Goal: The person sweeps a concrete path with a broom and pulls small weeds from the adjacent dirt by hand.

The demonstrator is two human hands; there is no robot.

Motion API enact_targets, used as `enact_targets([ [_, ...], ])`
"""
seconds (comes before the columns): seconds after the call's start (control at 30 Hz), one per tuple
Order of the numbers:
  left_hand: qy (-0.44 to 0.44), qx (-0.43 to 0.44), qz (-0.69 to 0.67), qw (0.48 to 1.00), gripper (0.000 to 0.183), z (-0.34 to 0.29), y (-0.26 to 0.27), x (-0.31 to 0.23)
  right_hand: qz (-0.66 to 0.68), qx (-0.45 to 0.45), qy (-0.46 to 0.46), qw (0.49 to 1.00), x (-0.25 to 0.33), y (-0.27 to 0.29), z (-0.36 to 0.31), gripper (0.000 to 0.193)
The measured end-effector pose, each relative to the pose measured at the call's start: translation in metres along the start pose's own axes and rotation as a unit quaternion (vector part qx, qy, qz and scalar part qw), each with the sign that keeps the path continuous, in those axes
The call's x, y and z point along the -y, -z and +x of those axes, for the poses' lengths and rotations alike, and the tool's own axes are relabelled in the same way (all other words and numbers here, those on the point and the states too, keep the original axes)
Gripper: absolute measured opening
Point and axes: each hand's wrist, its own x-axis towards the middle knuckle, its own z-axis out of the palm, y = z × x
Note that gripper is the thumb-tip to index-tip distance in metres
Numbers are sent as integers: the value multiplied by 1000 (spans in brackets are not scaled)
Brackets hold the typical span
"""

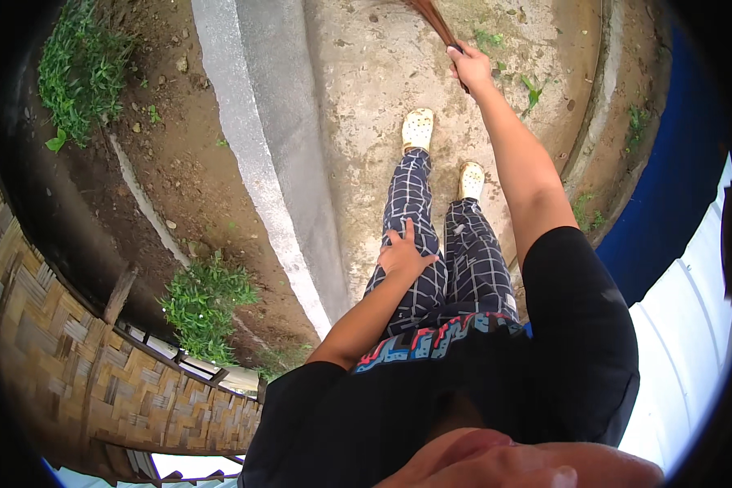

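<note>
My right hand [470,67] grips the bound end of a brown stick broom [437,21], with the arm stretched far forward. The broom's thin sticks fan out past the top edge of the view, so its sweeping end is mostly hidden. Against my left thigh rests my left hand [405,254], fingers spread over the dark checked trousers [411,191] and holding nothing. Below the broom lies a worn concrete path [366,89], with bits of leaf and dirt scattered on it.
A low grey concrete ledge [281,122] runs along the path's left, with bare soil and weeds [207,305] beyond. A woven bamboo wall [130,382] stands at lower left. On the right are a narrow kerb [598,106] and a blue sheet [663,179].
</note>
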Motion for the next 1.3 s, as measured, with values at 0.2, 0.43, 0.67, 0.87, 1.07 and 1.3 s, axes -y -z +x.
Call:
enact_targets([
  [0.2,11,6,17,1000,109,-1,17,4,-16,174,-35,984,44,43,-74,50],
  [0.43,-13,-23,65,998,108,3,34,-19,-58,37,-52,996,-30,83,-62,48],
  [0.67,23,-21,92,995,106,5,34,-36,339,-281,-245,864,-128,110,-179,35],
  [0.87,48,-30,186,981,106,-1,31,-78,133,-19,-214,968,-160,100,-161,32],
  [1.07,45,-50,215,974,107,-2,18,-99,11,100,8,995,-96,124,-148,55],
  [1.3,86,-69,296,949,107,-11,0,-140,312,-131,-324,884,-182,132,-203,49],
])
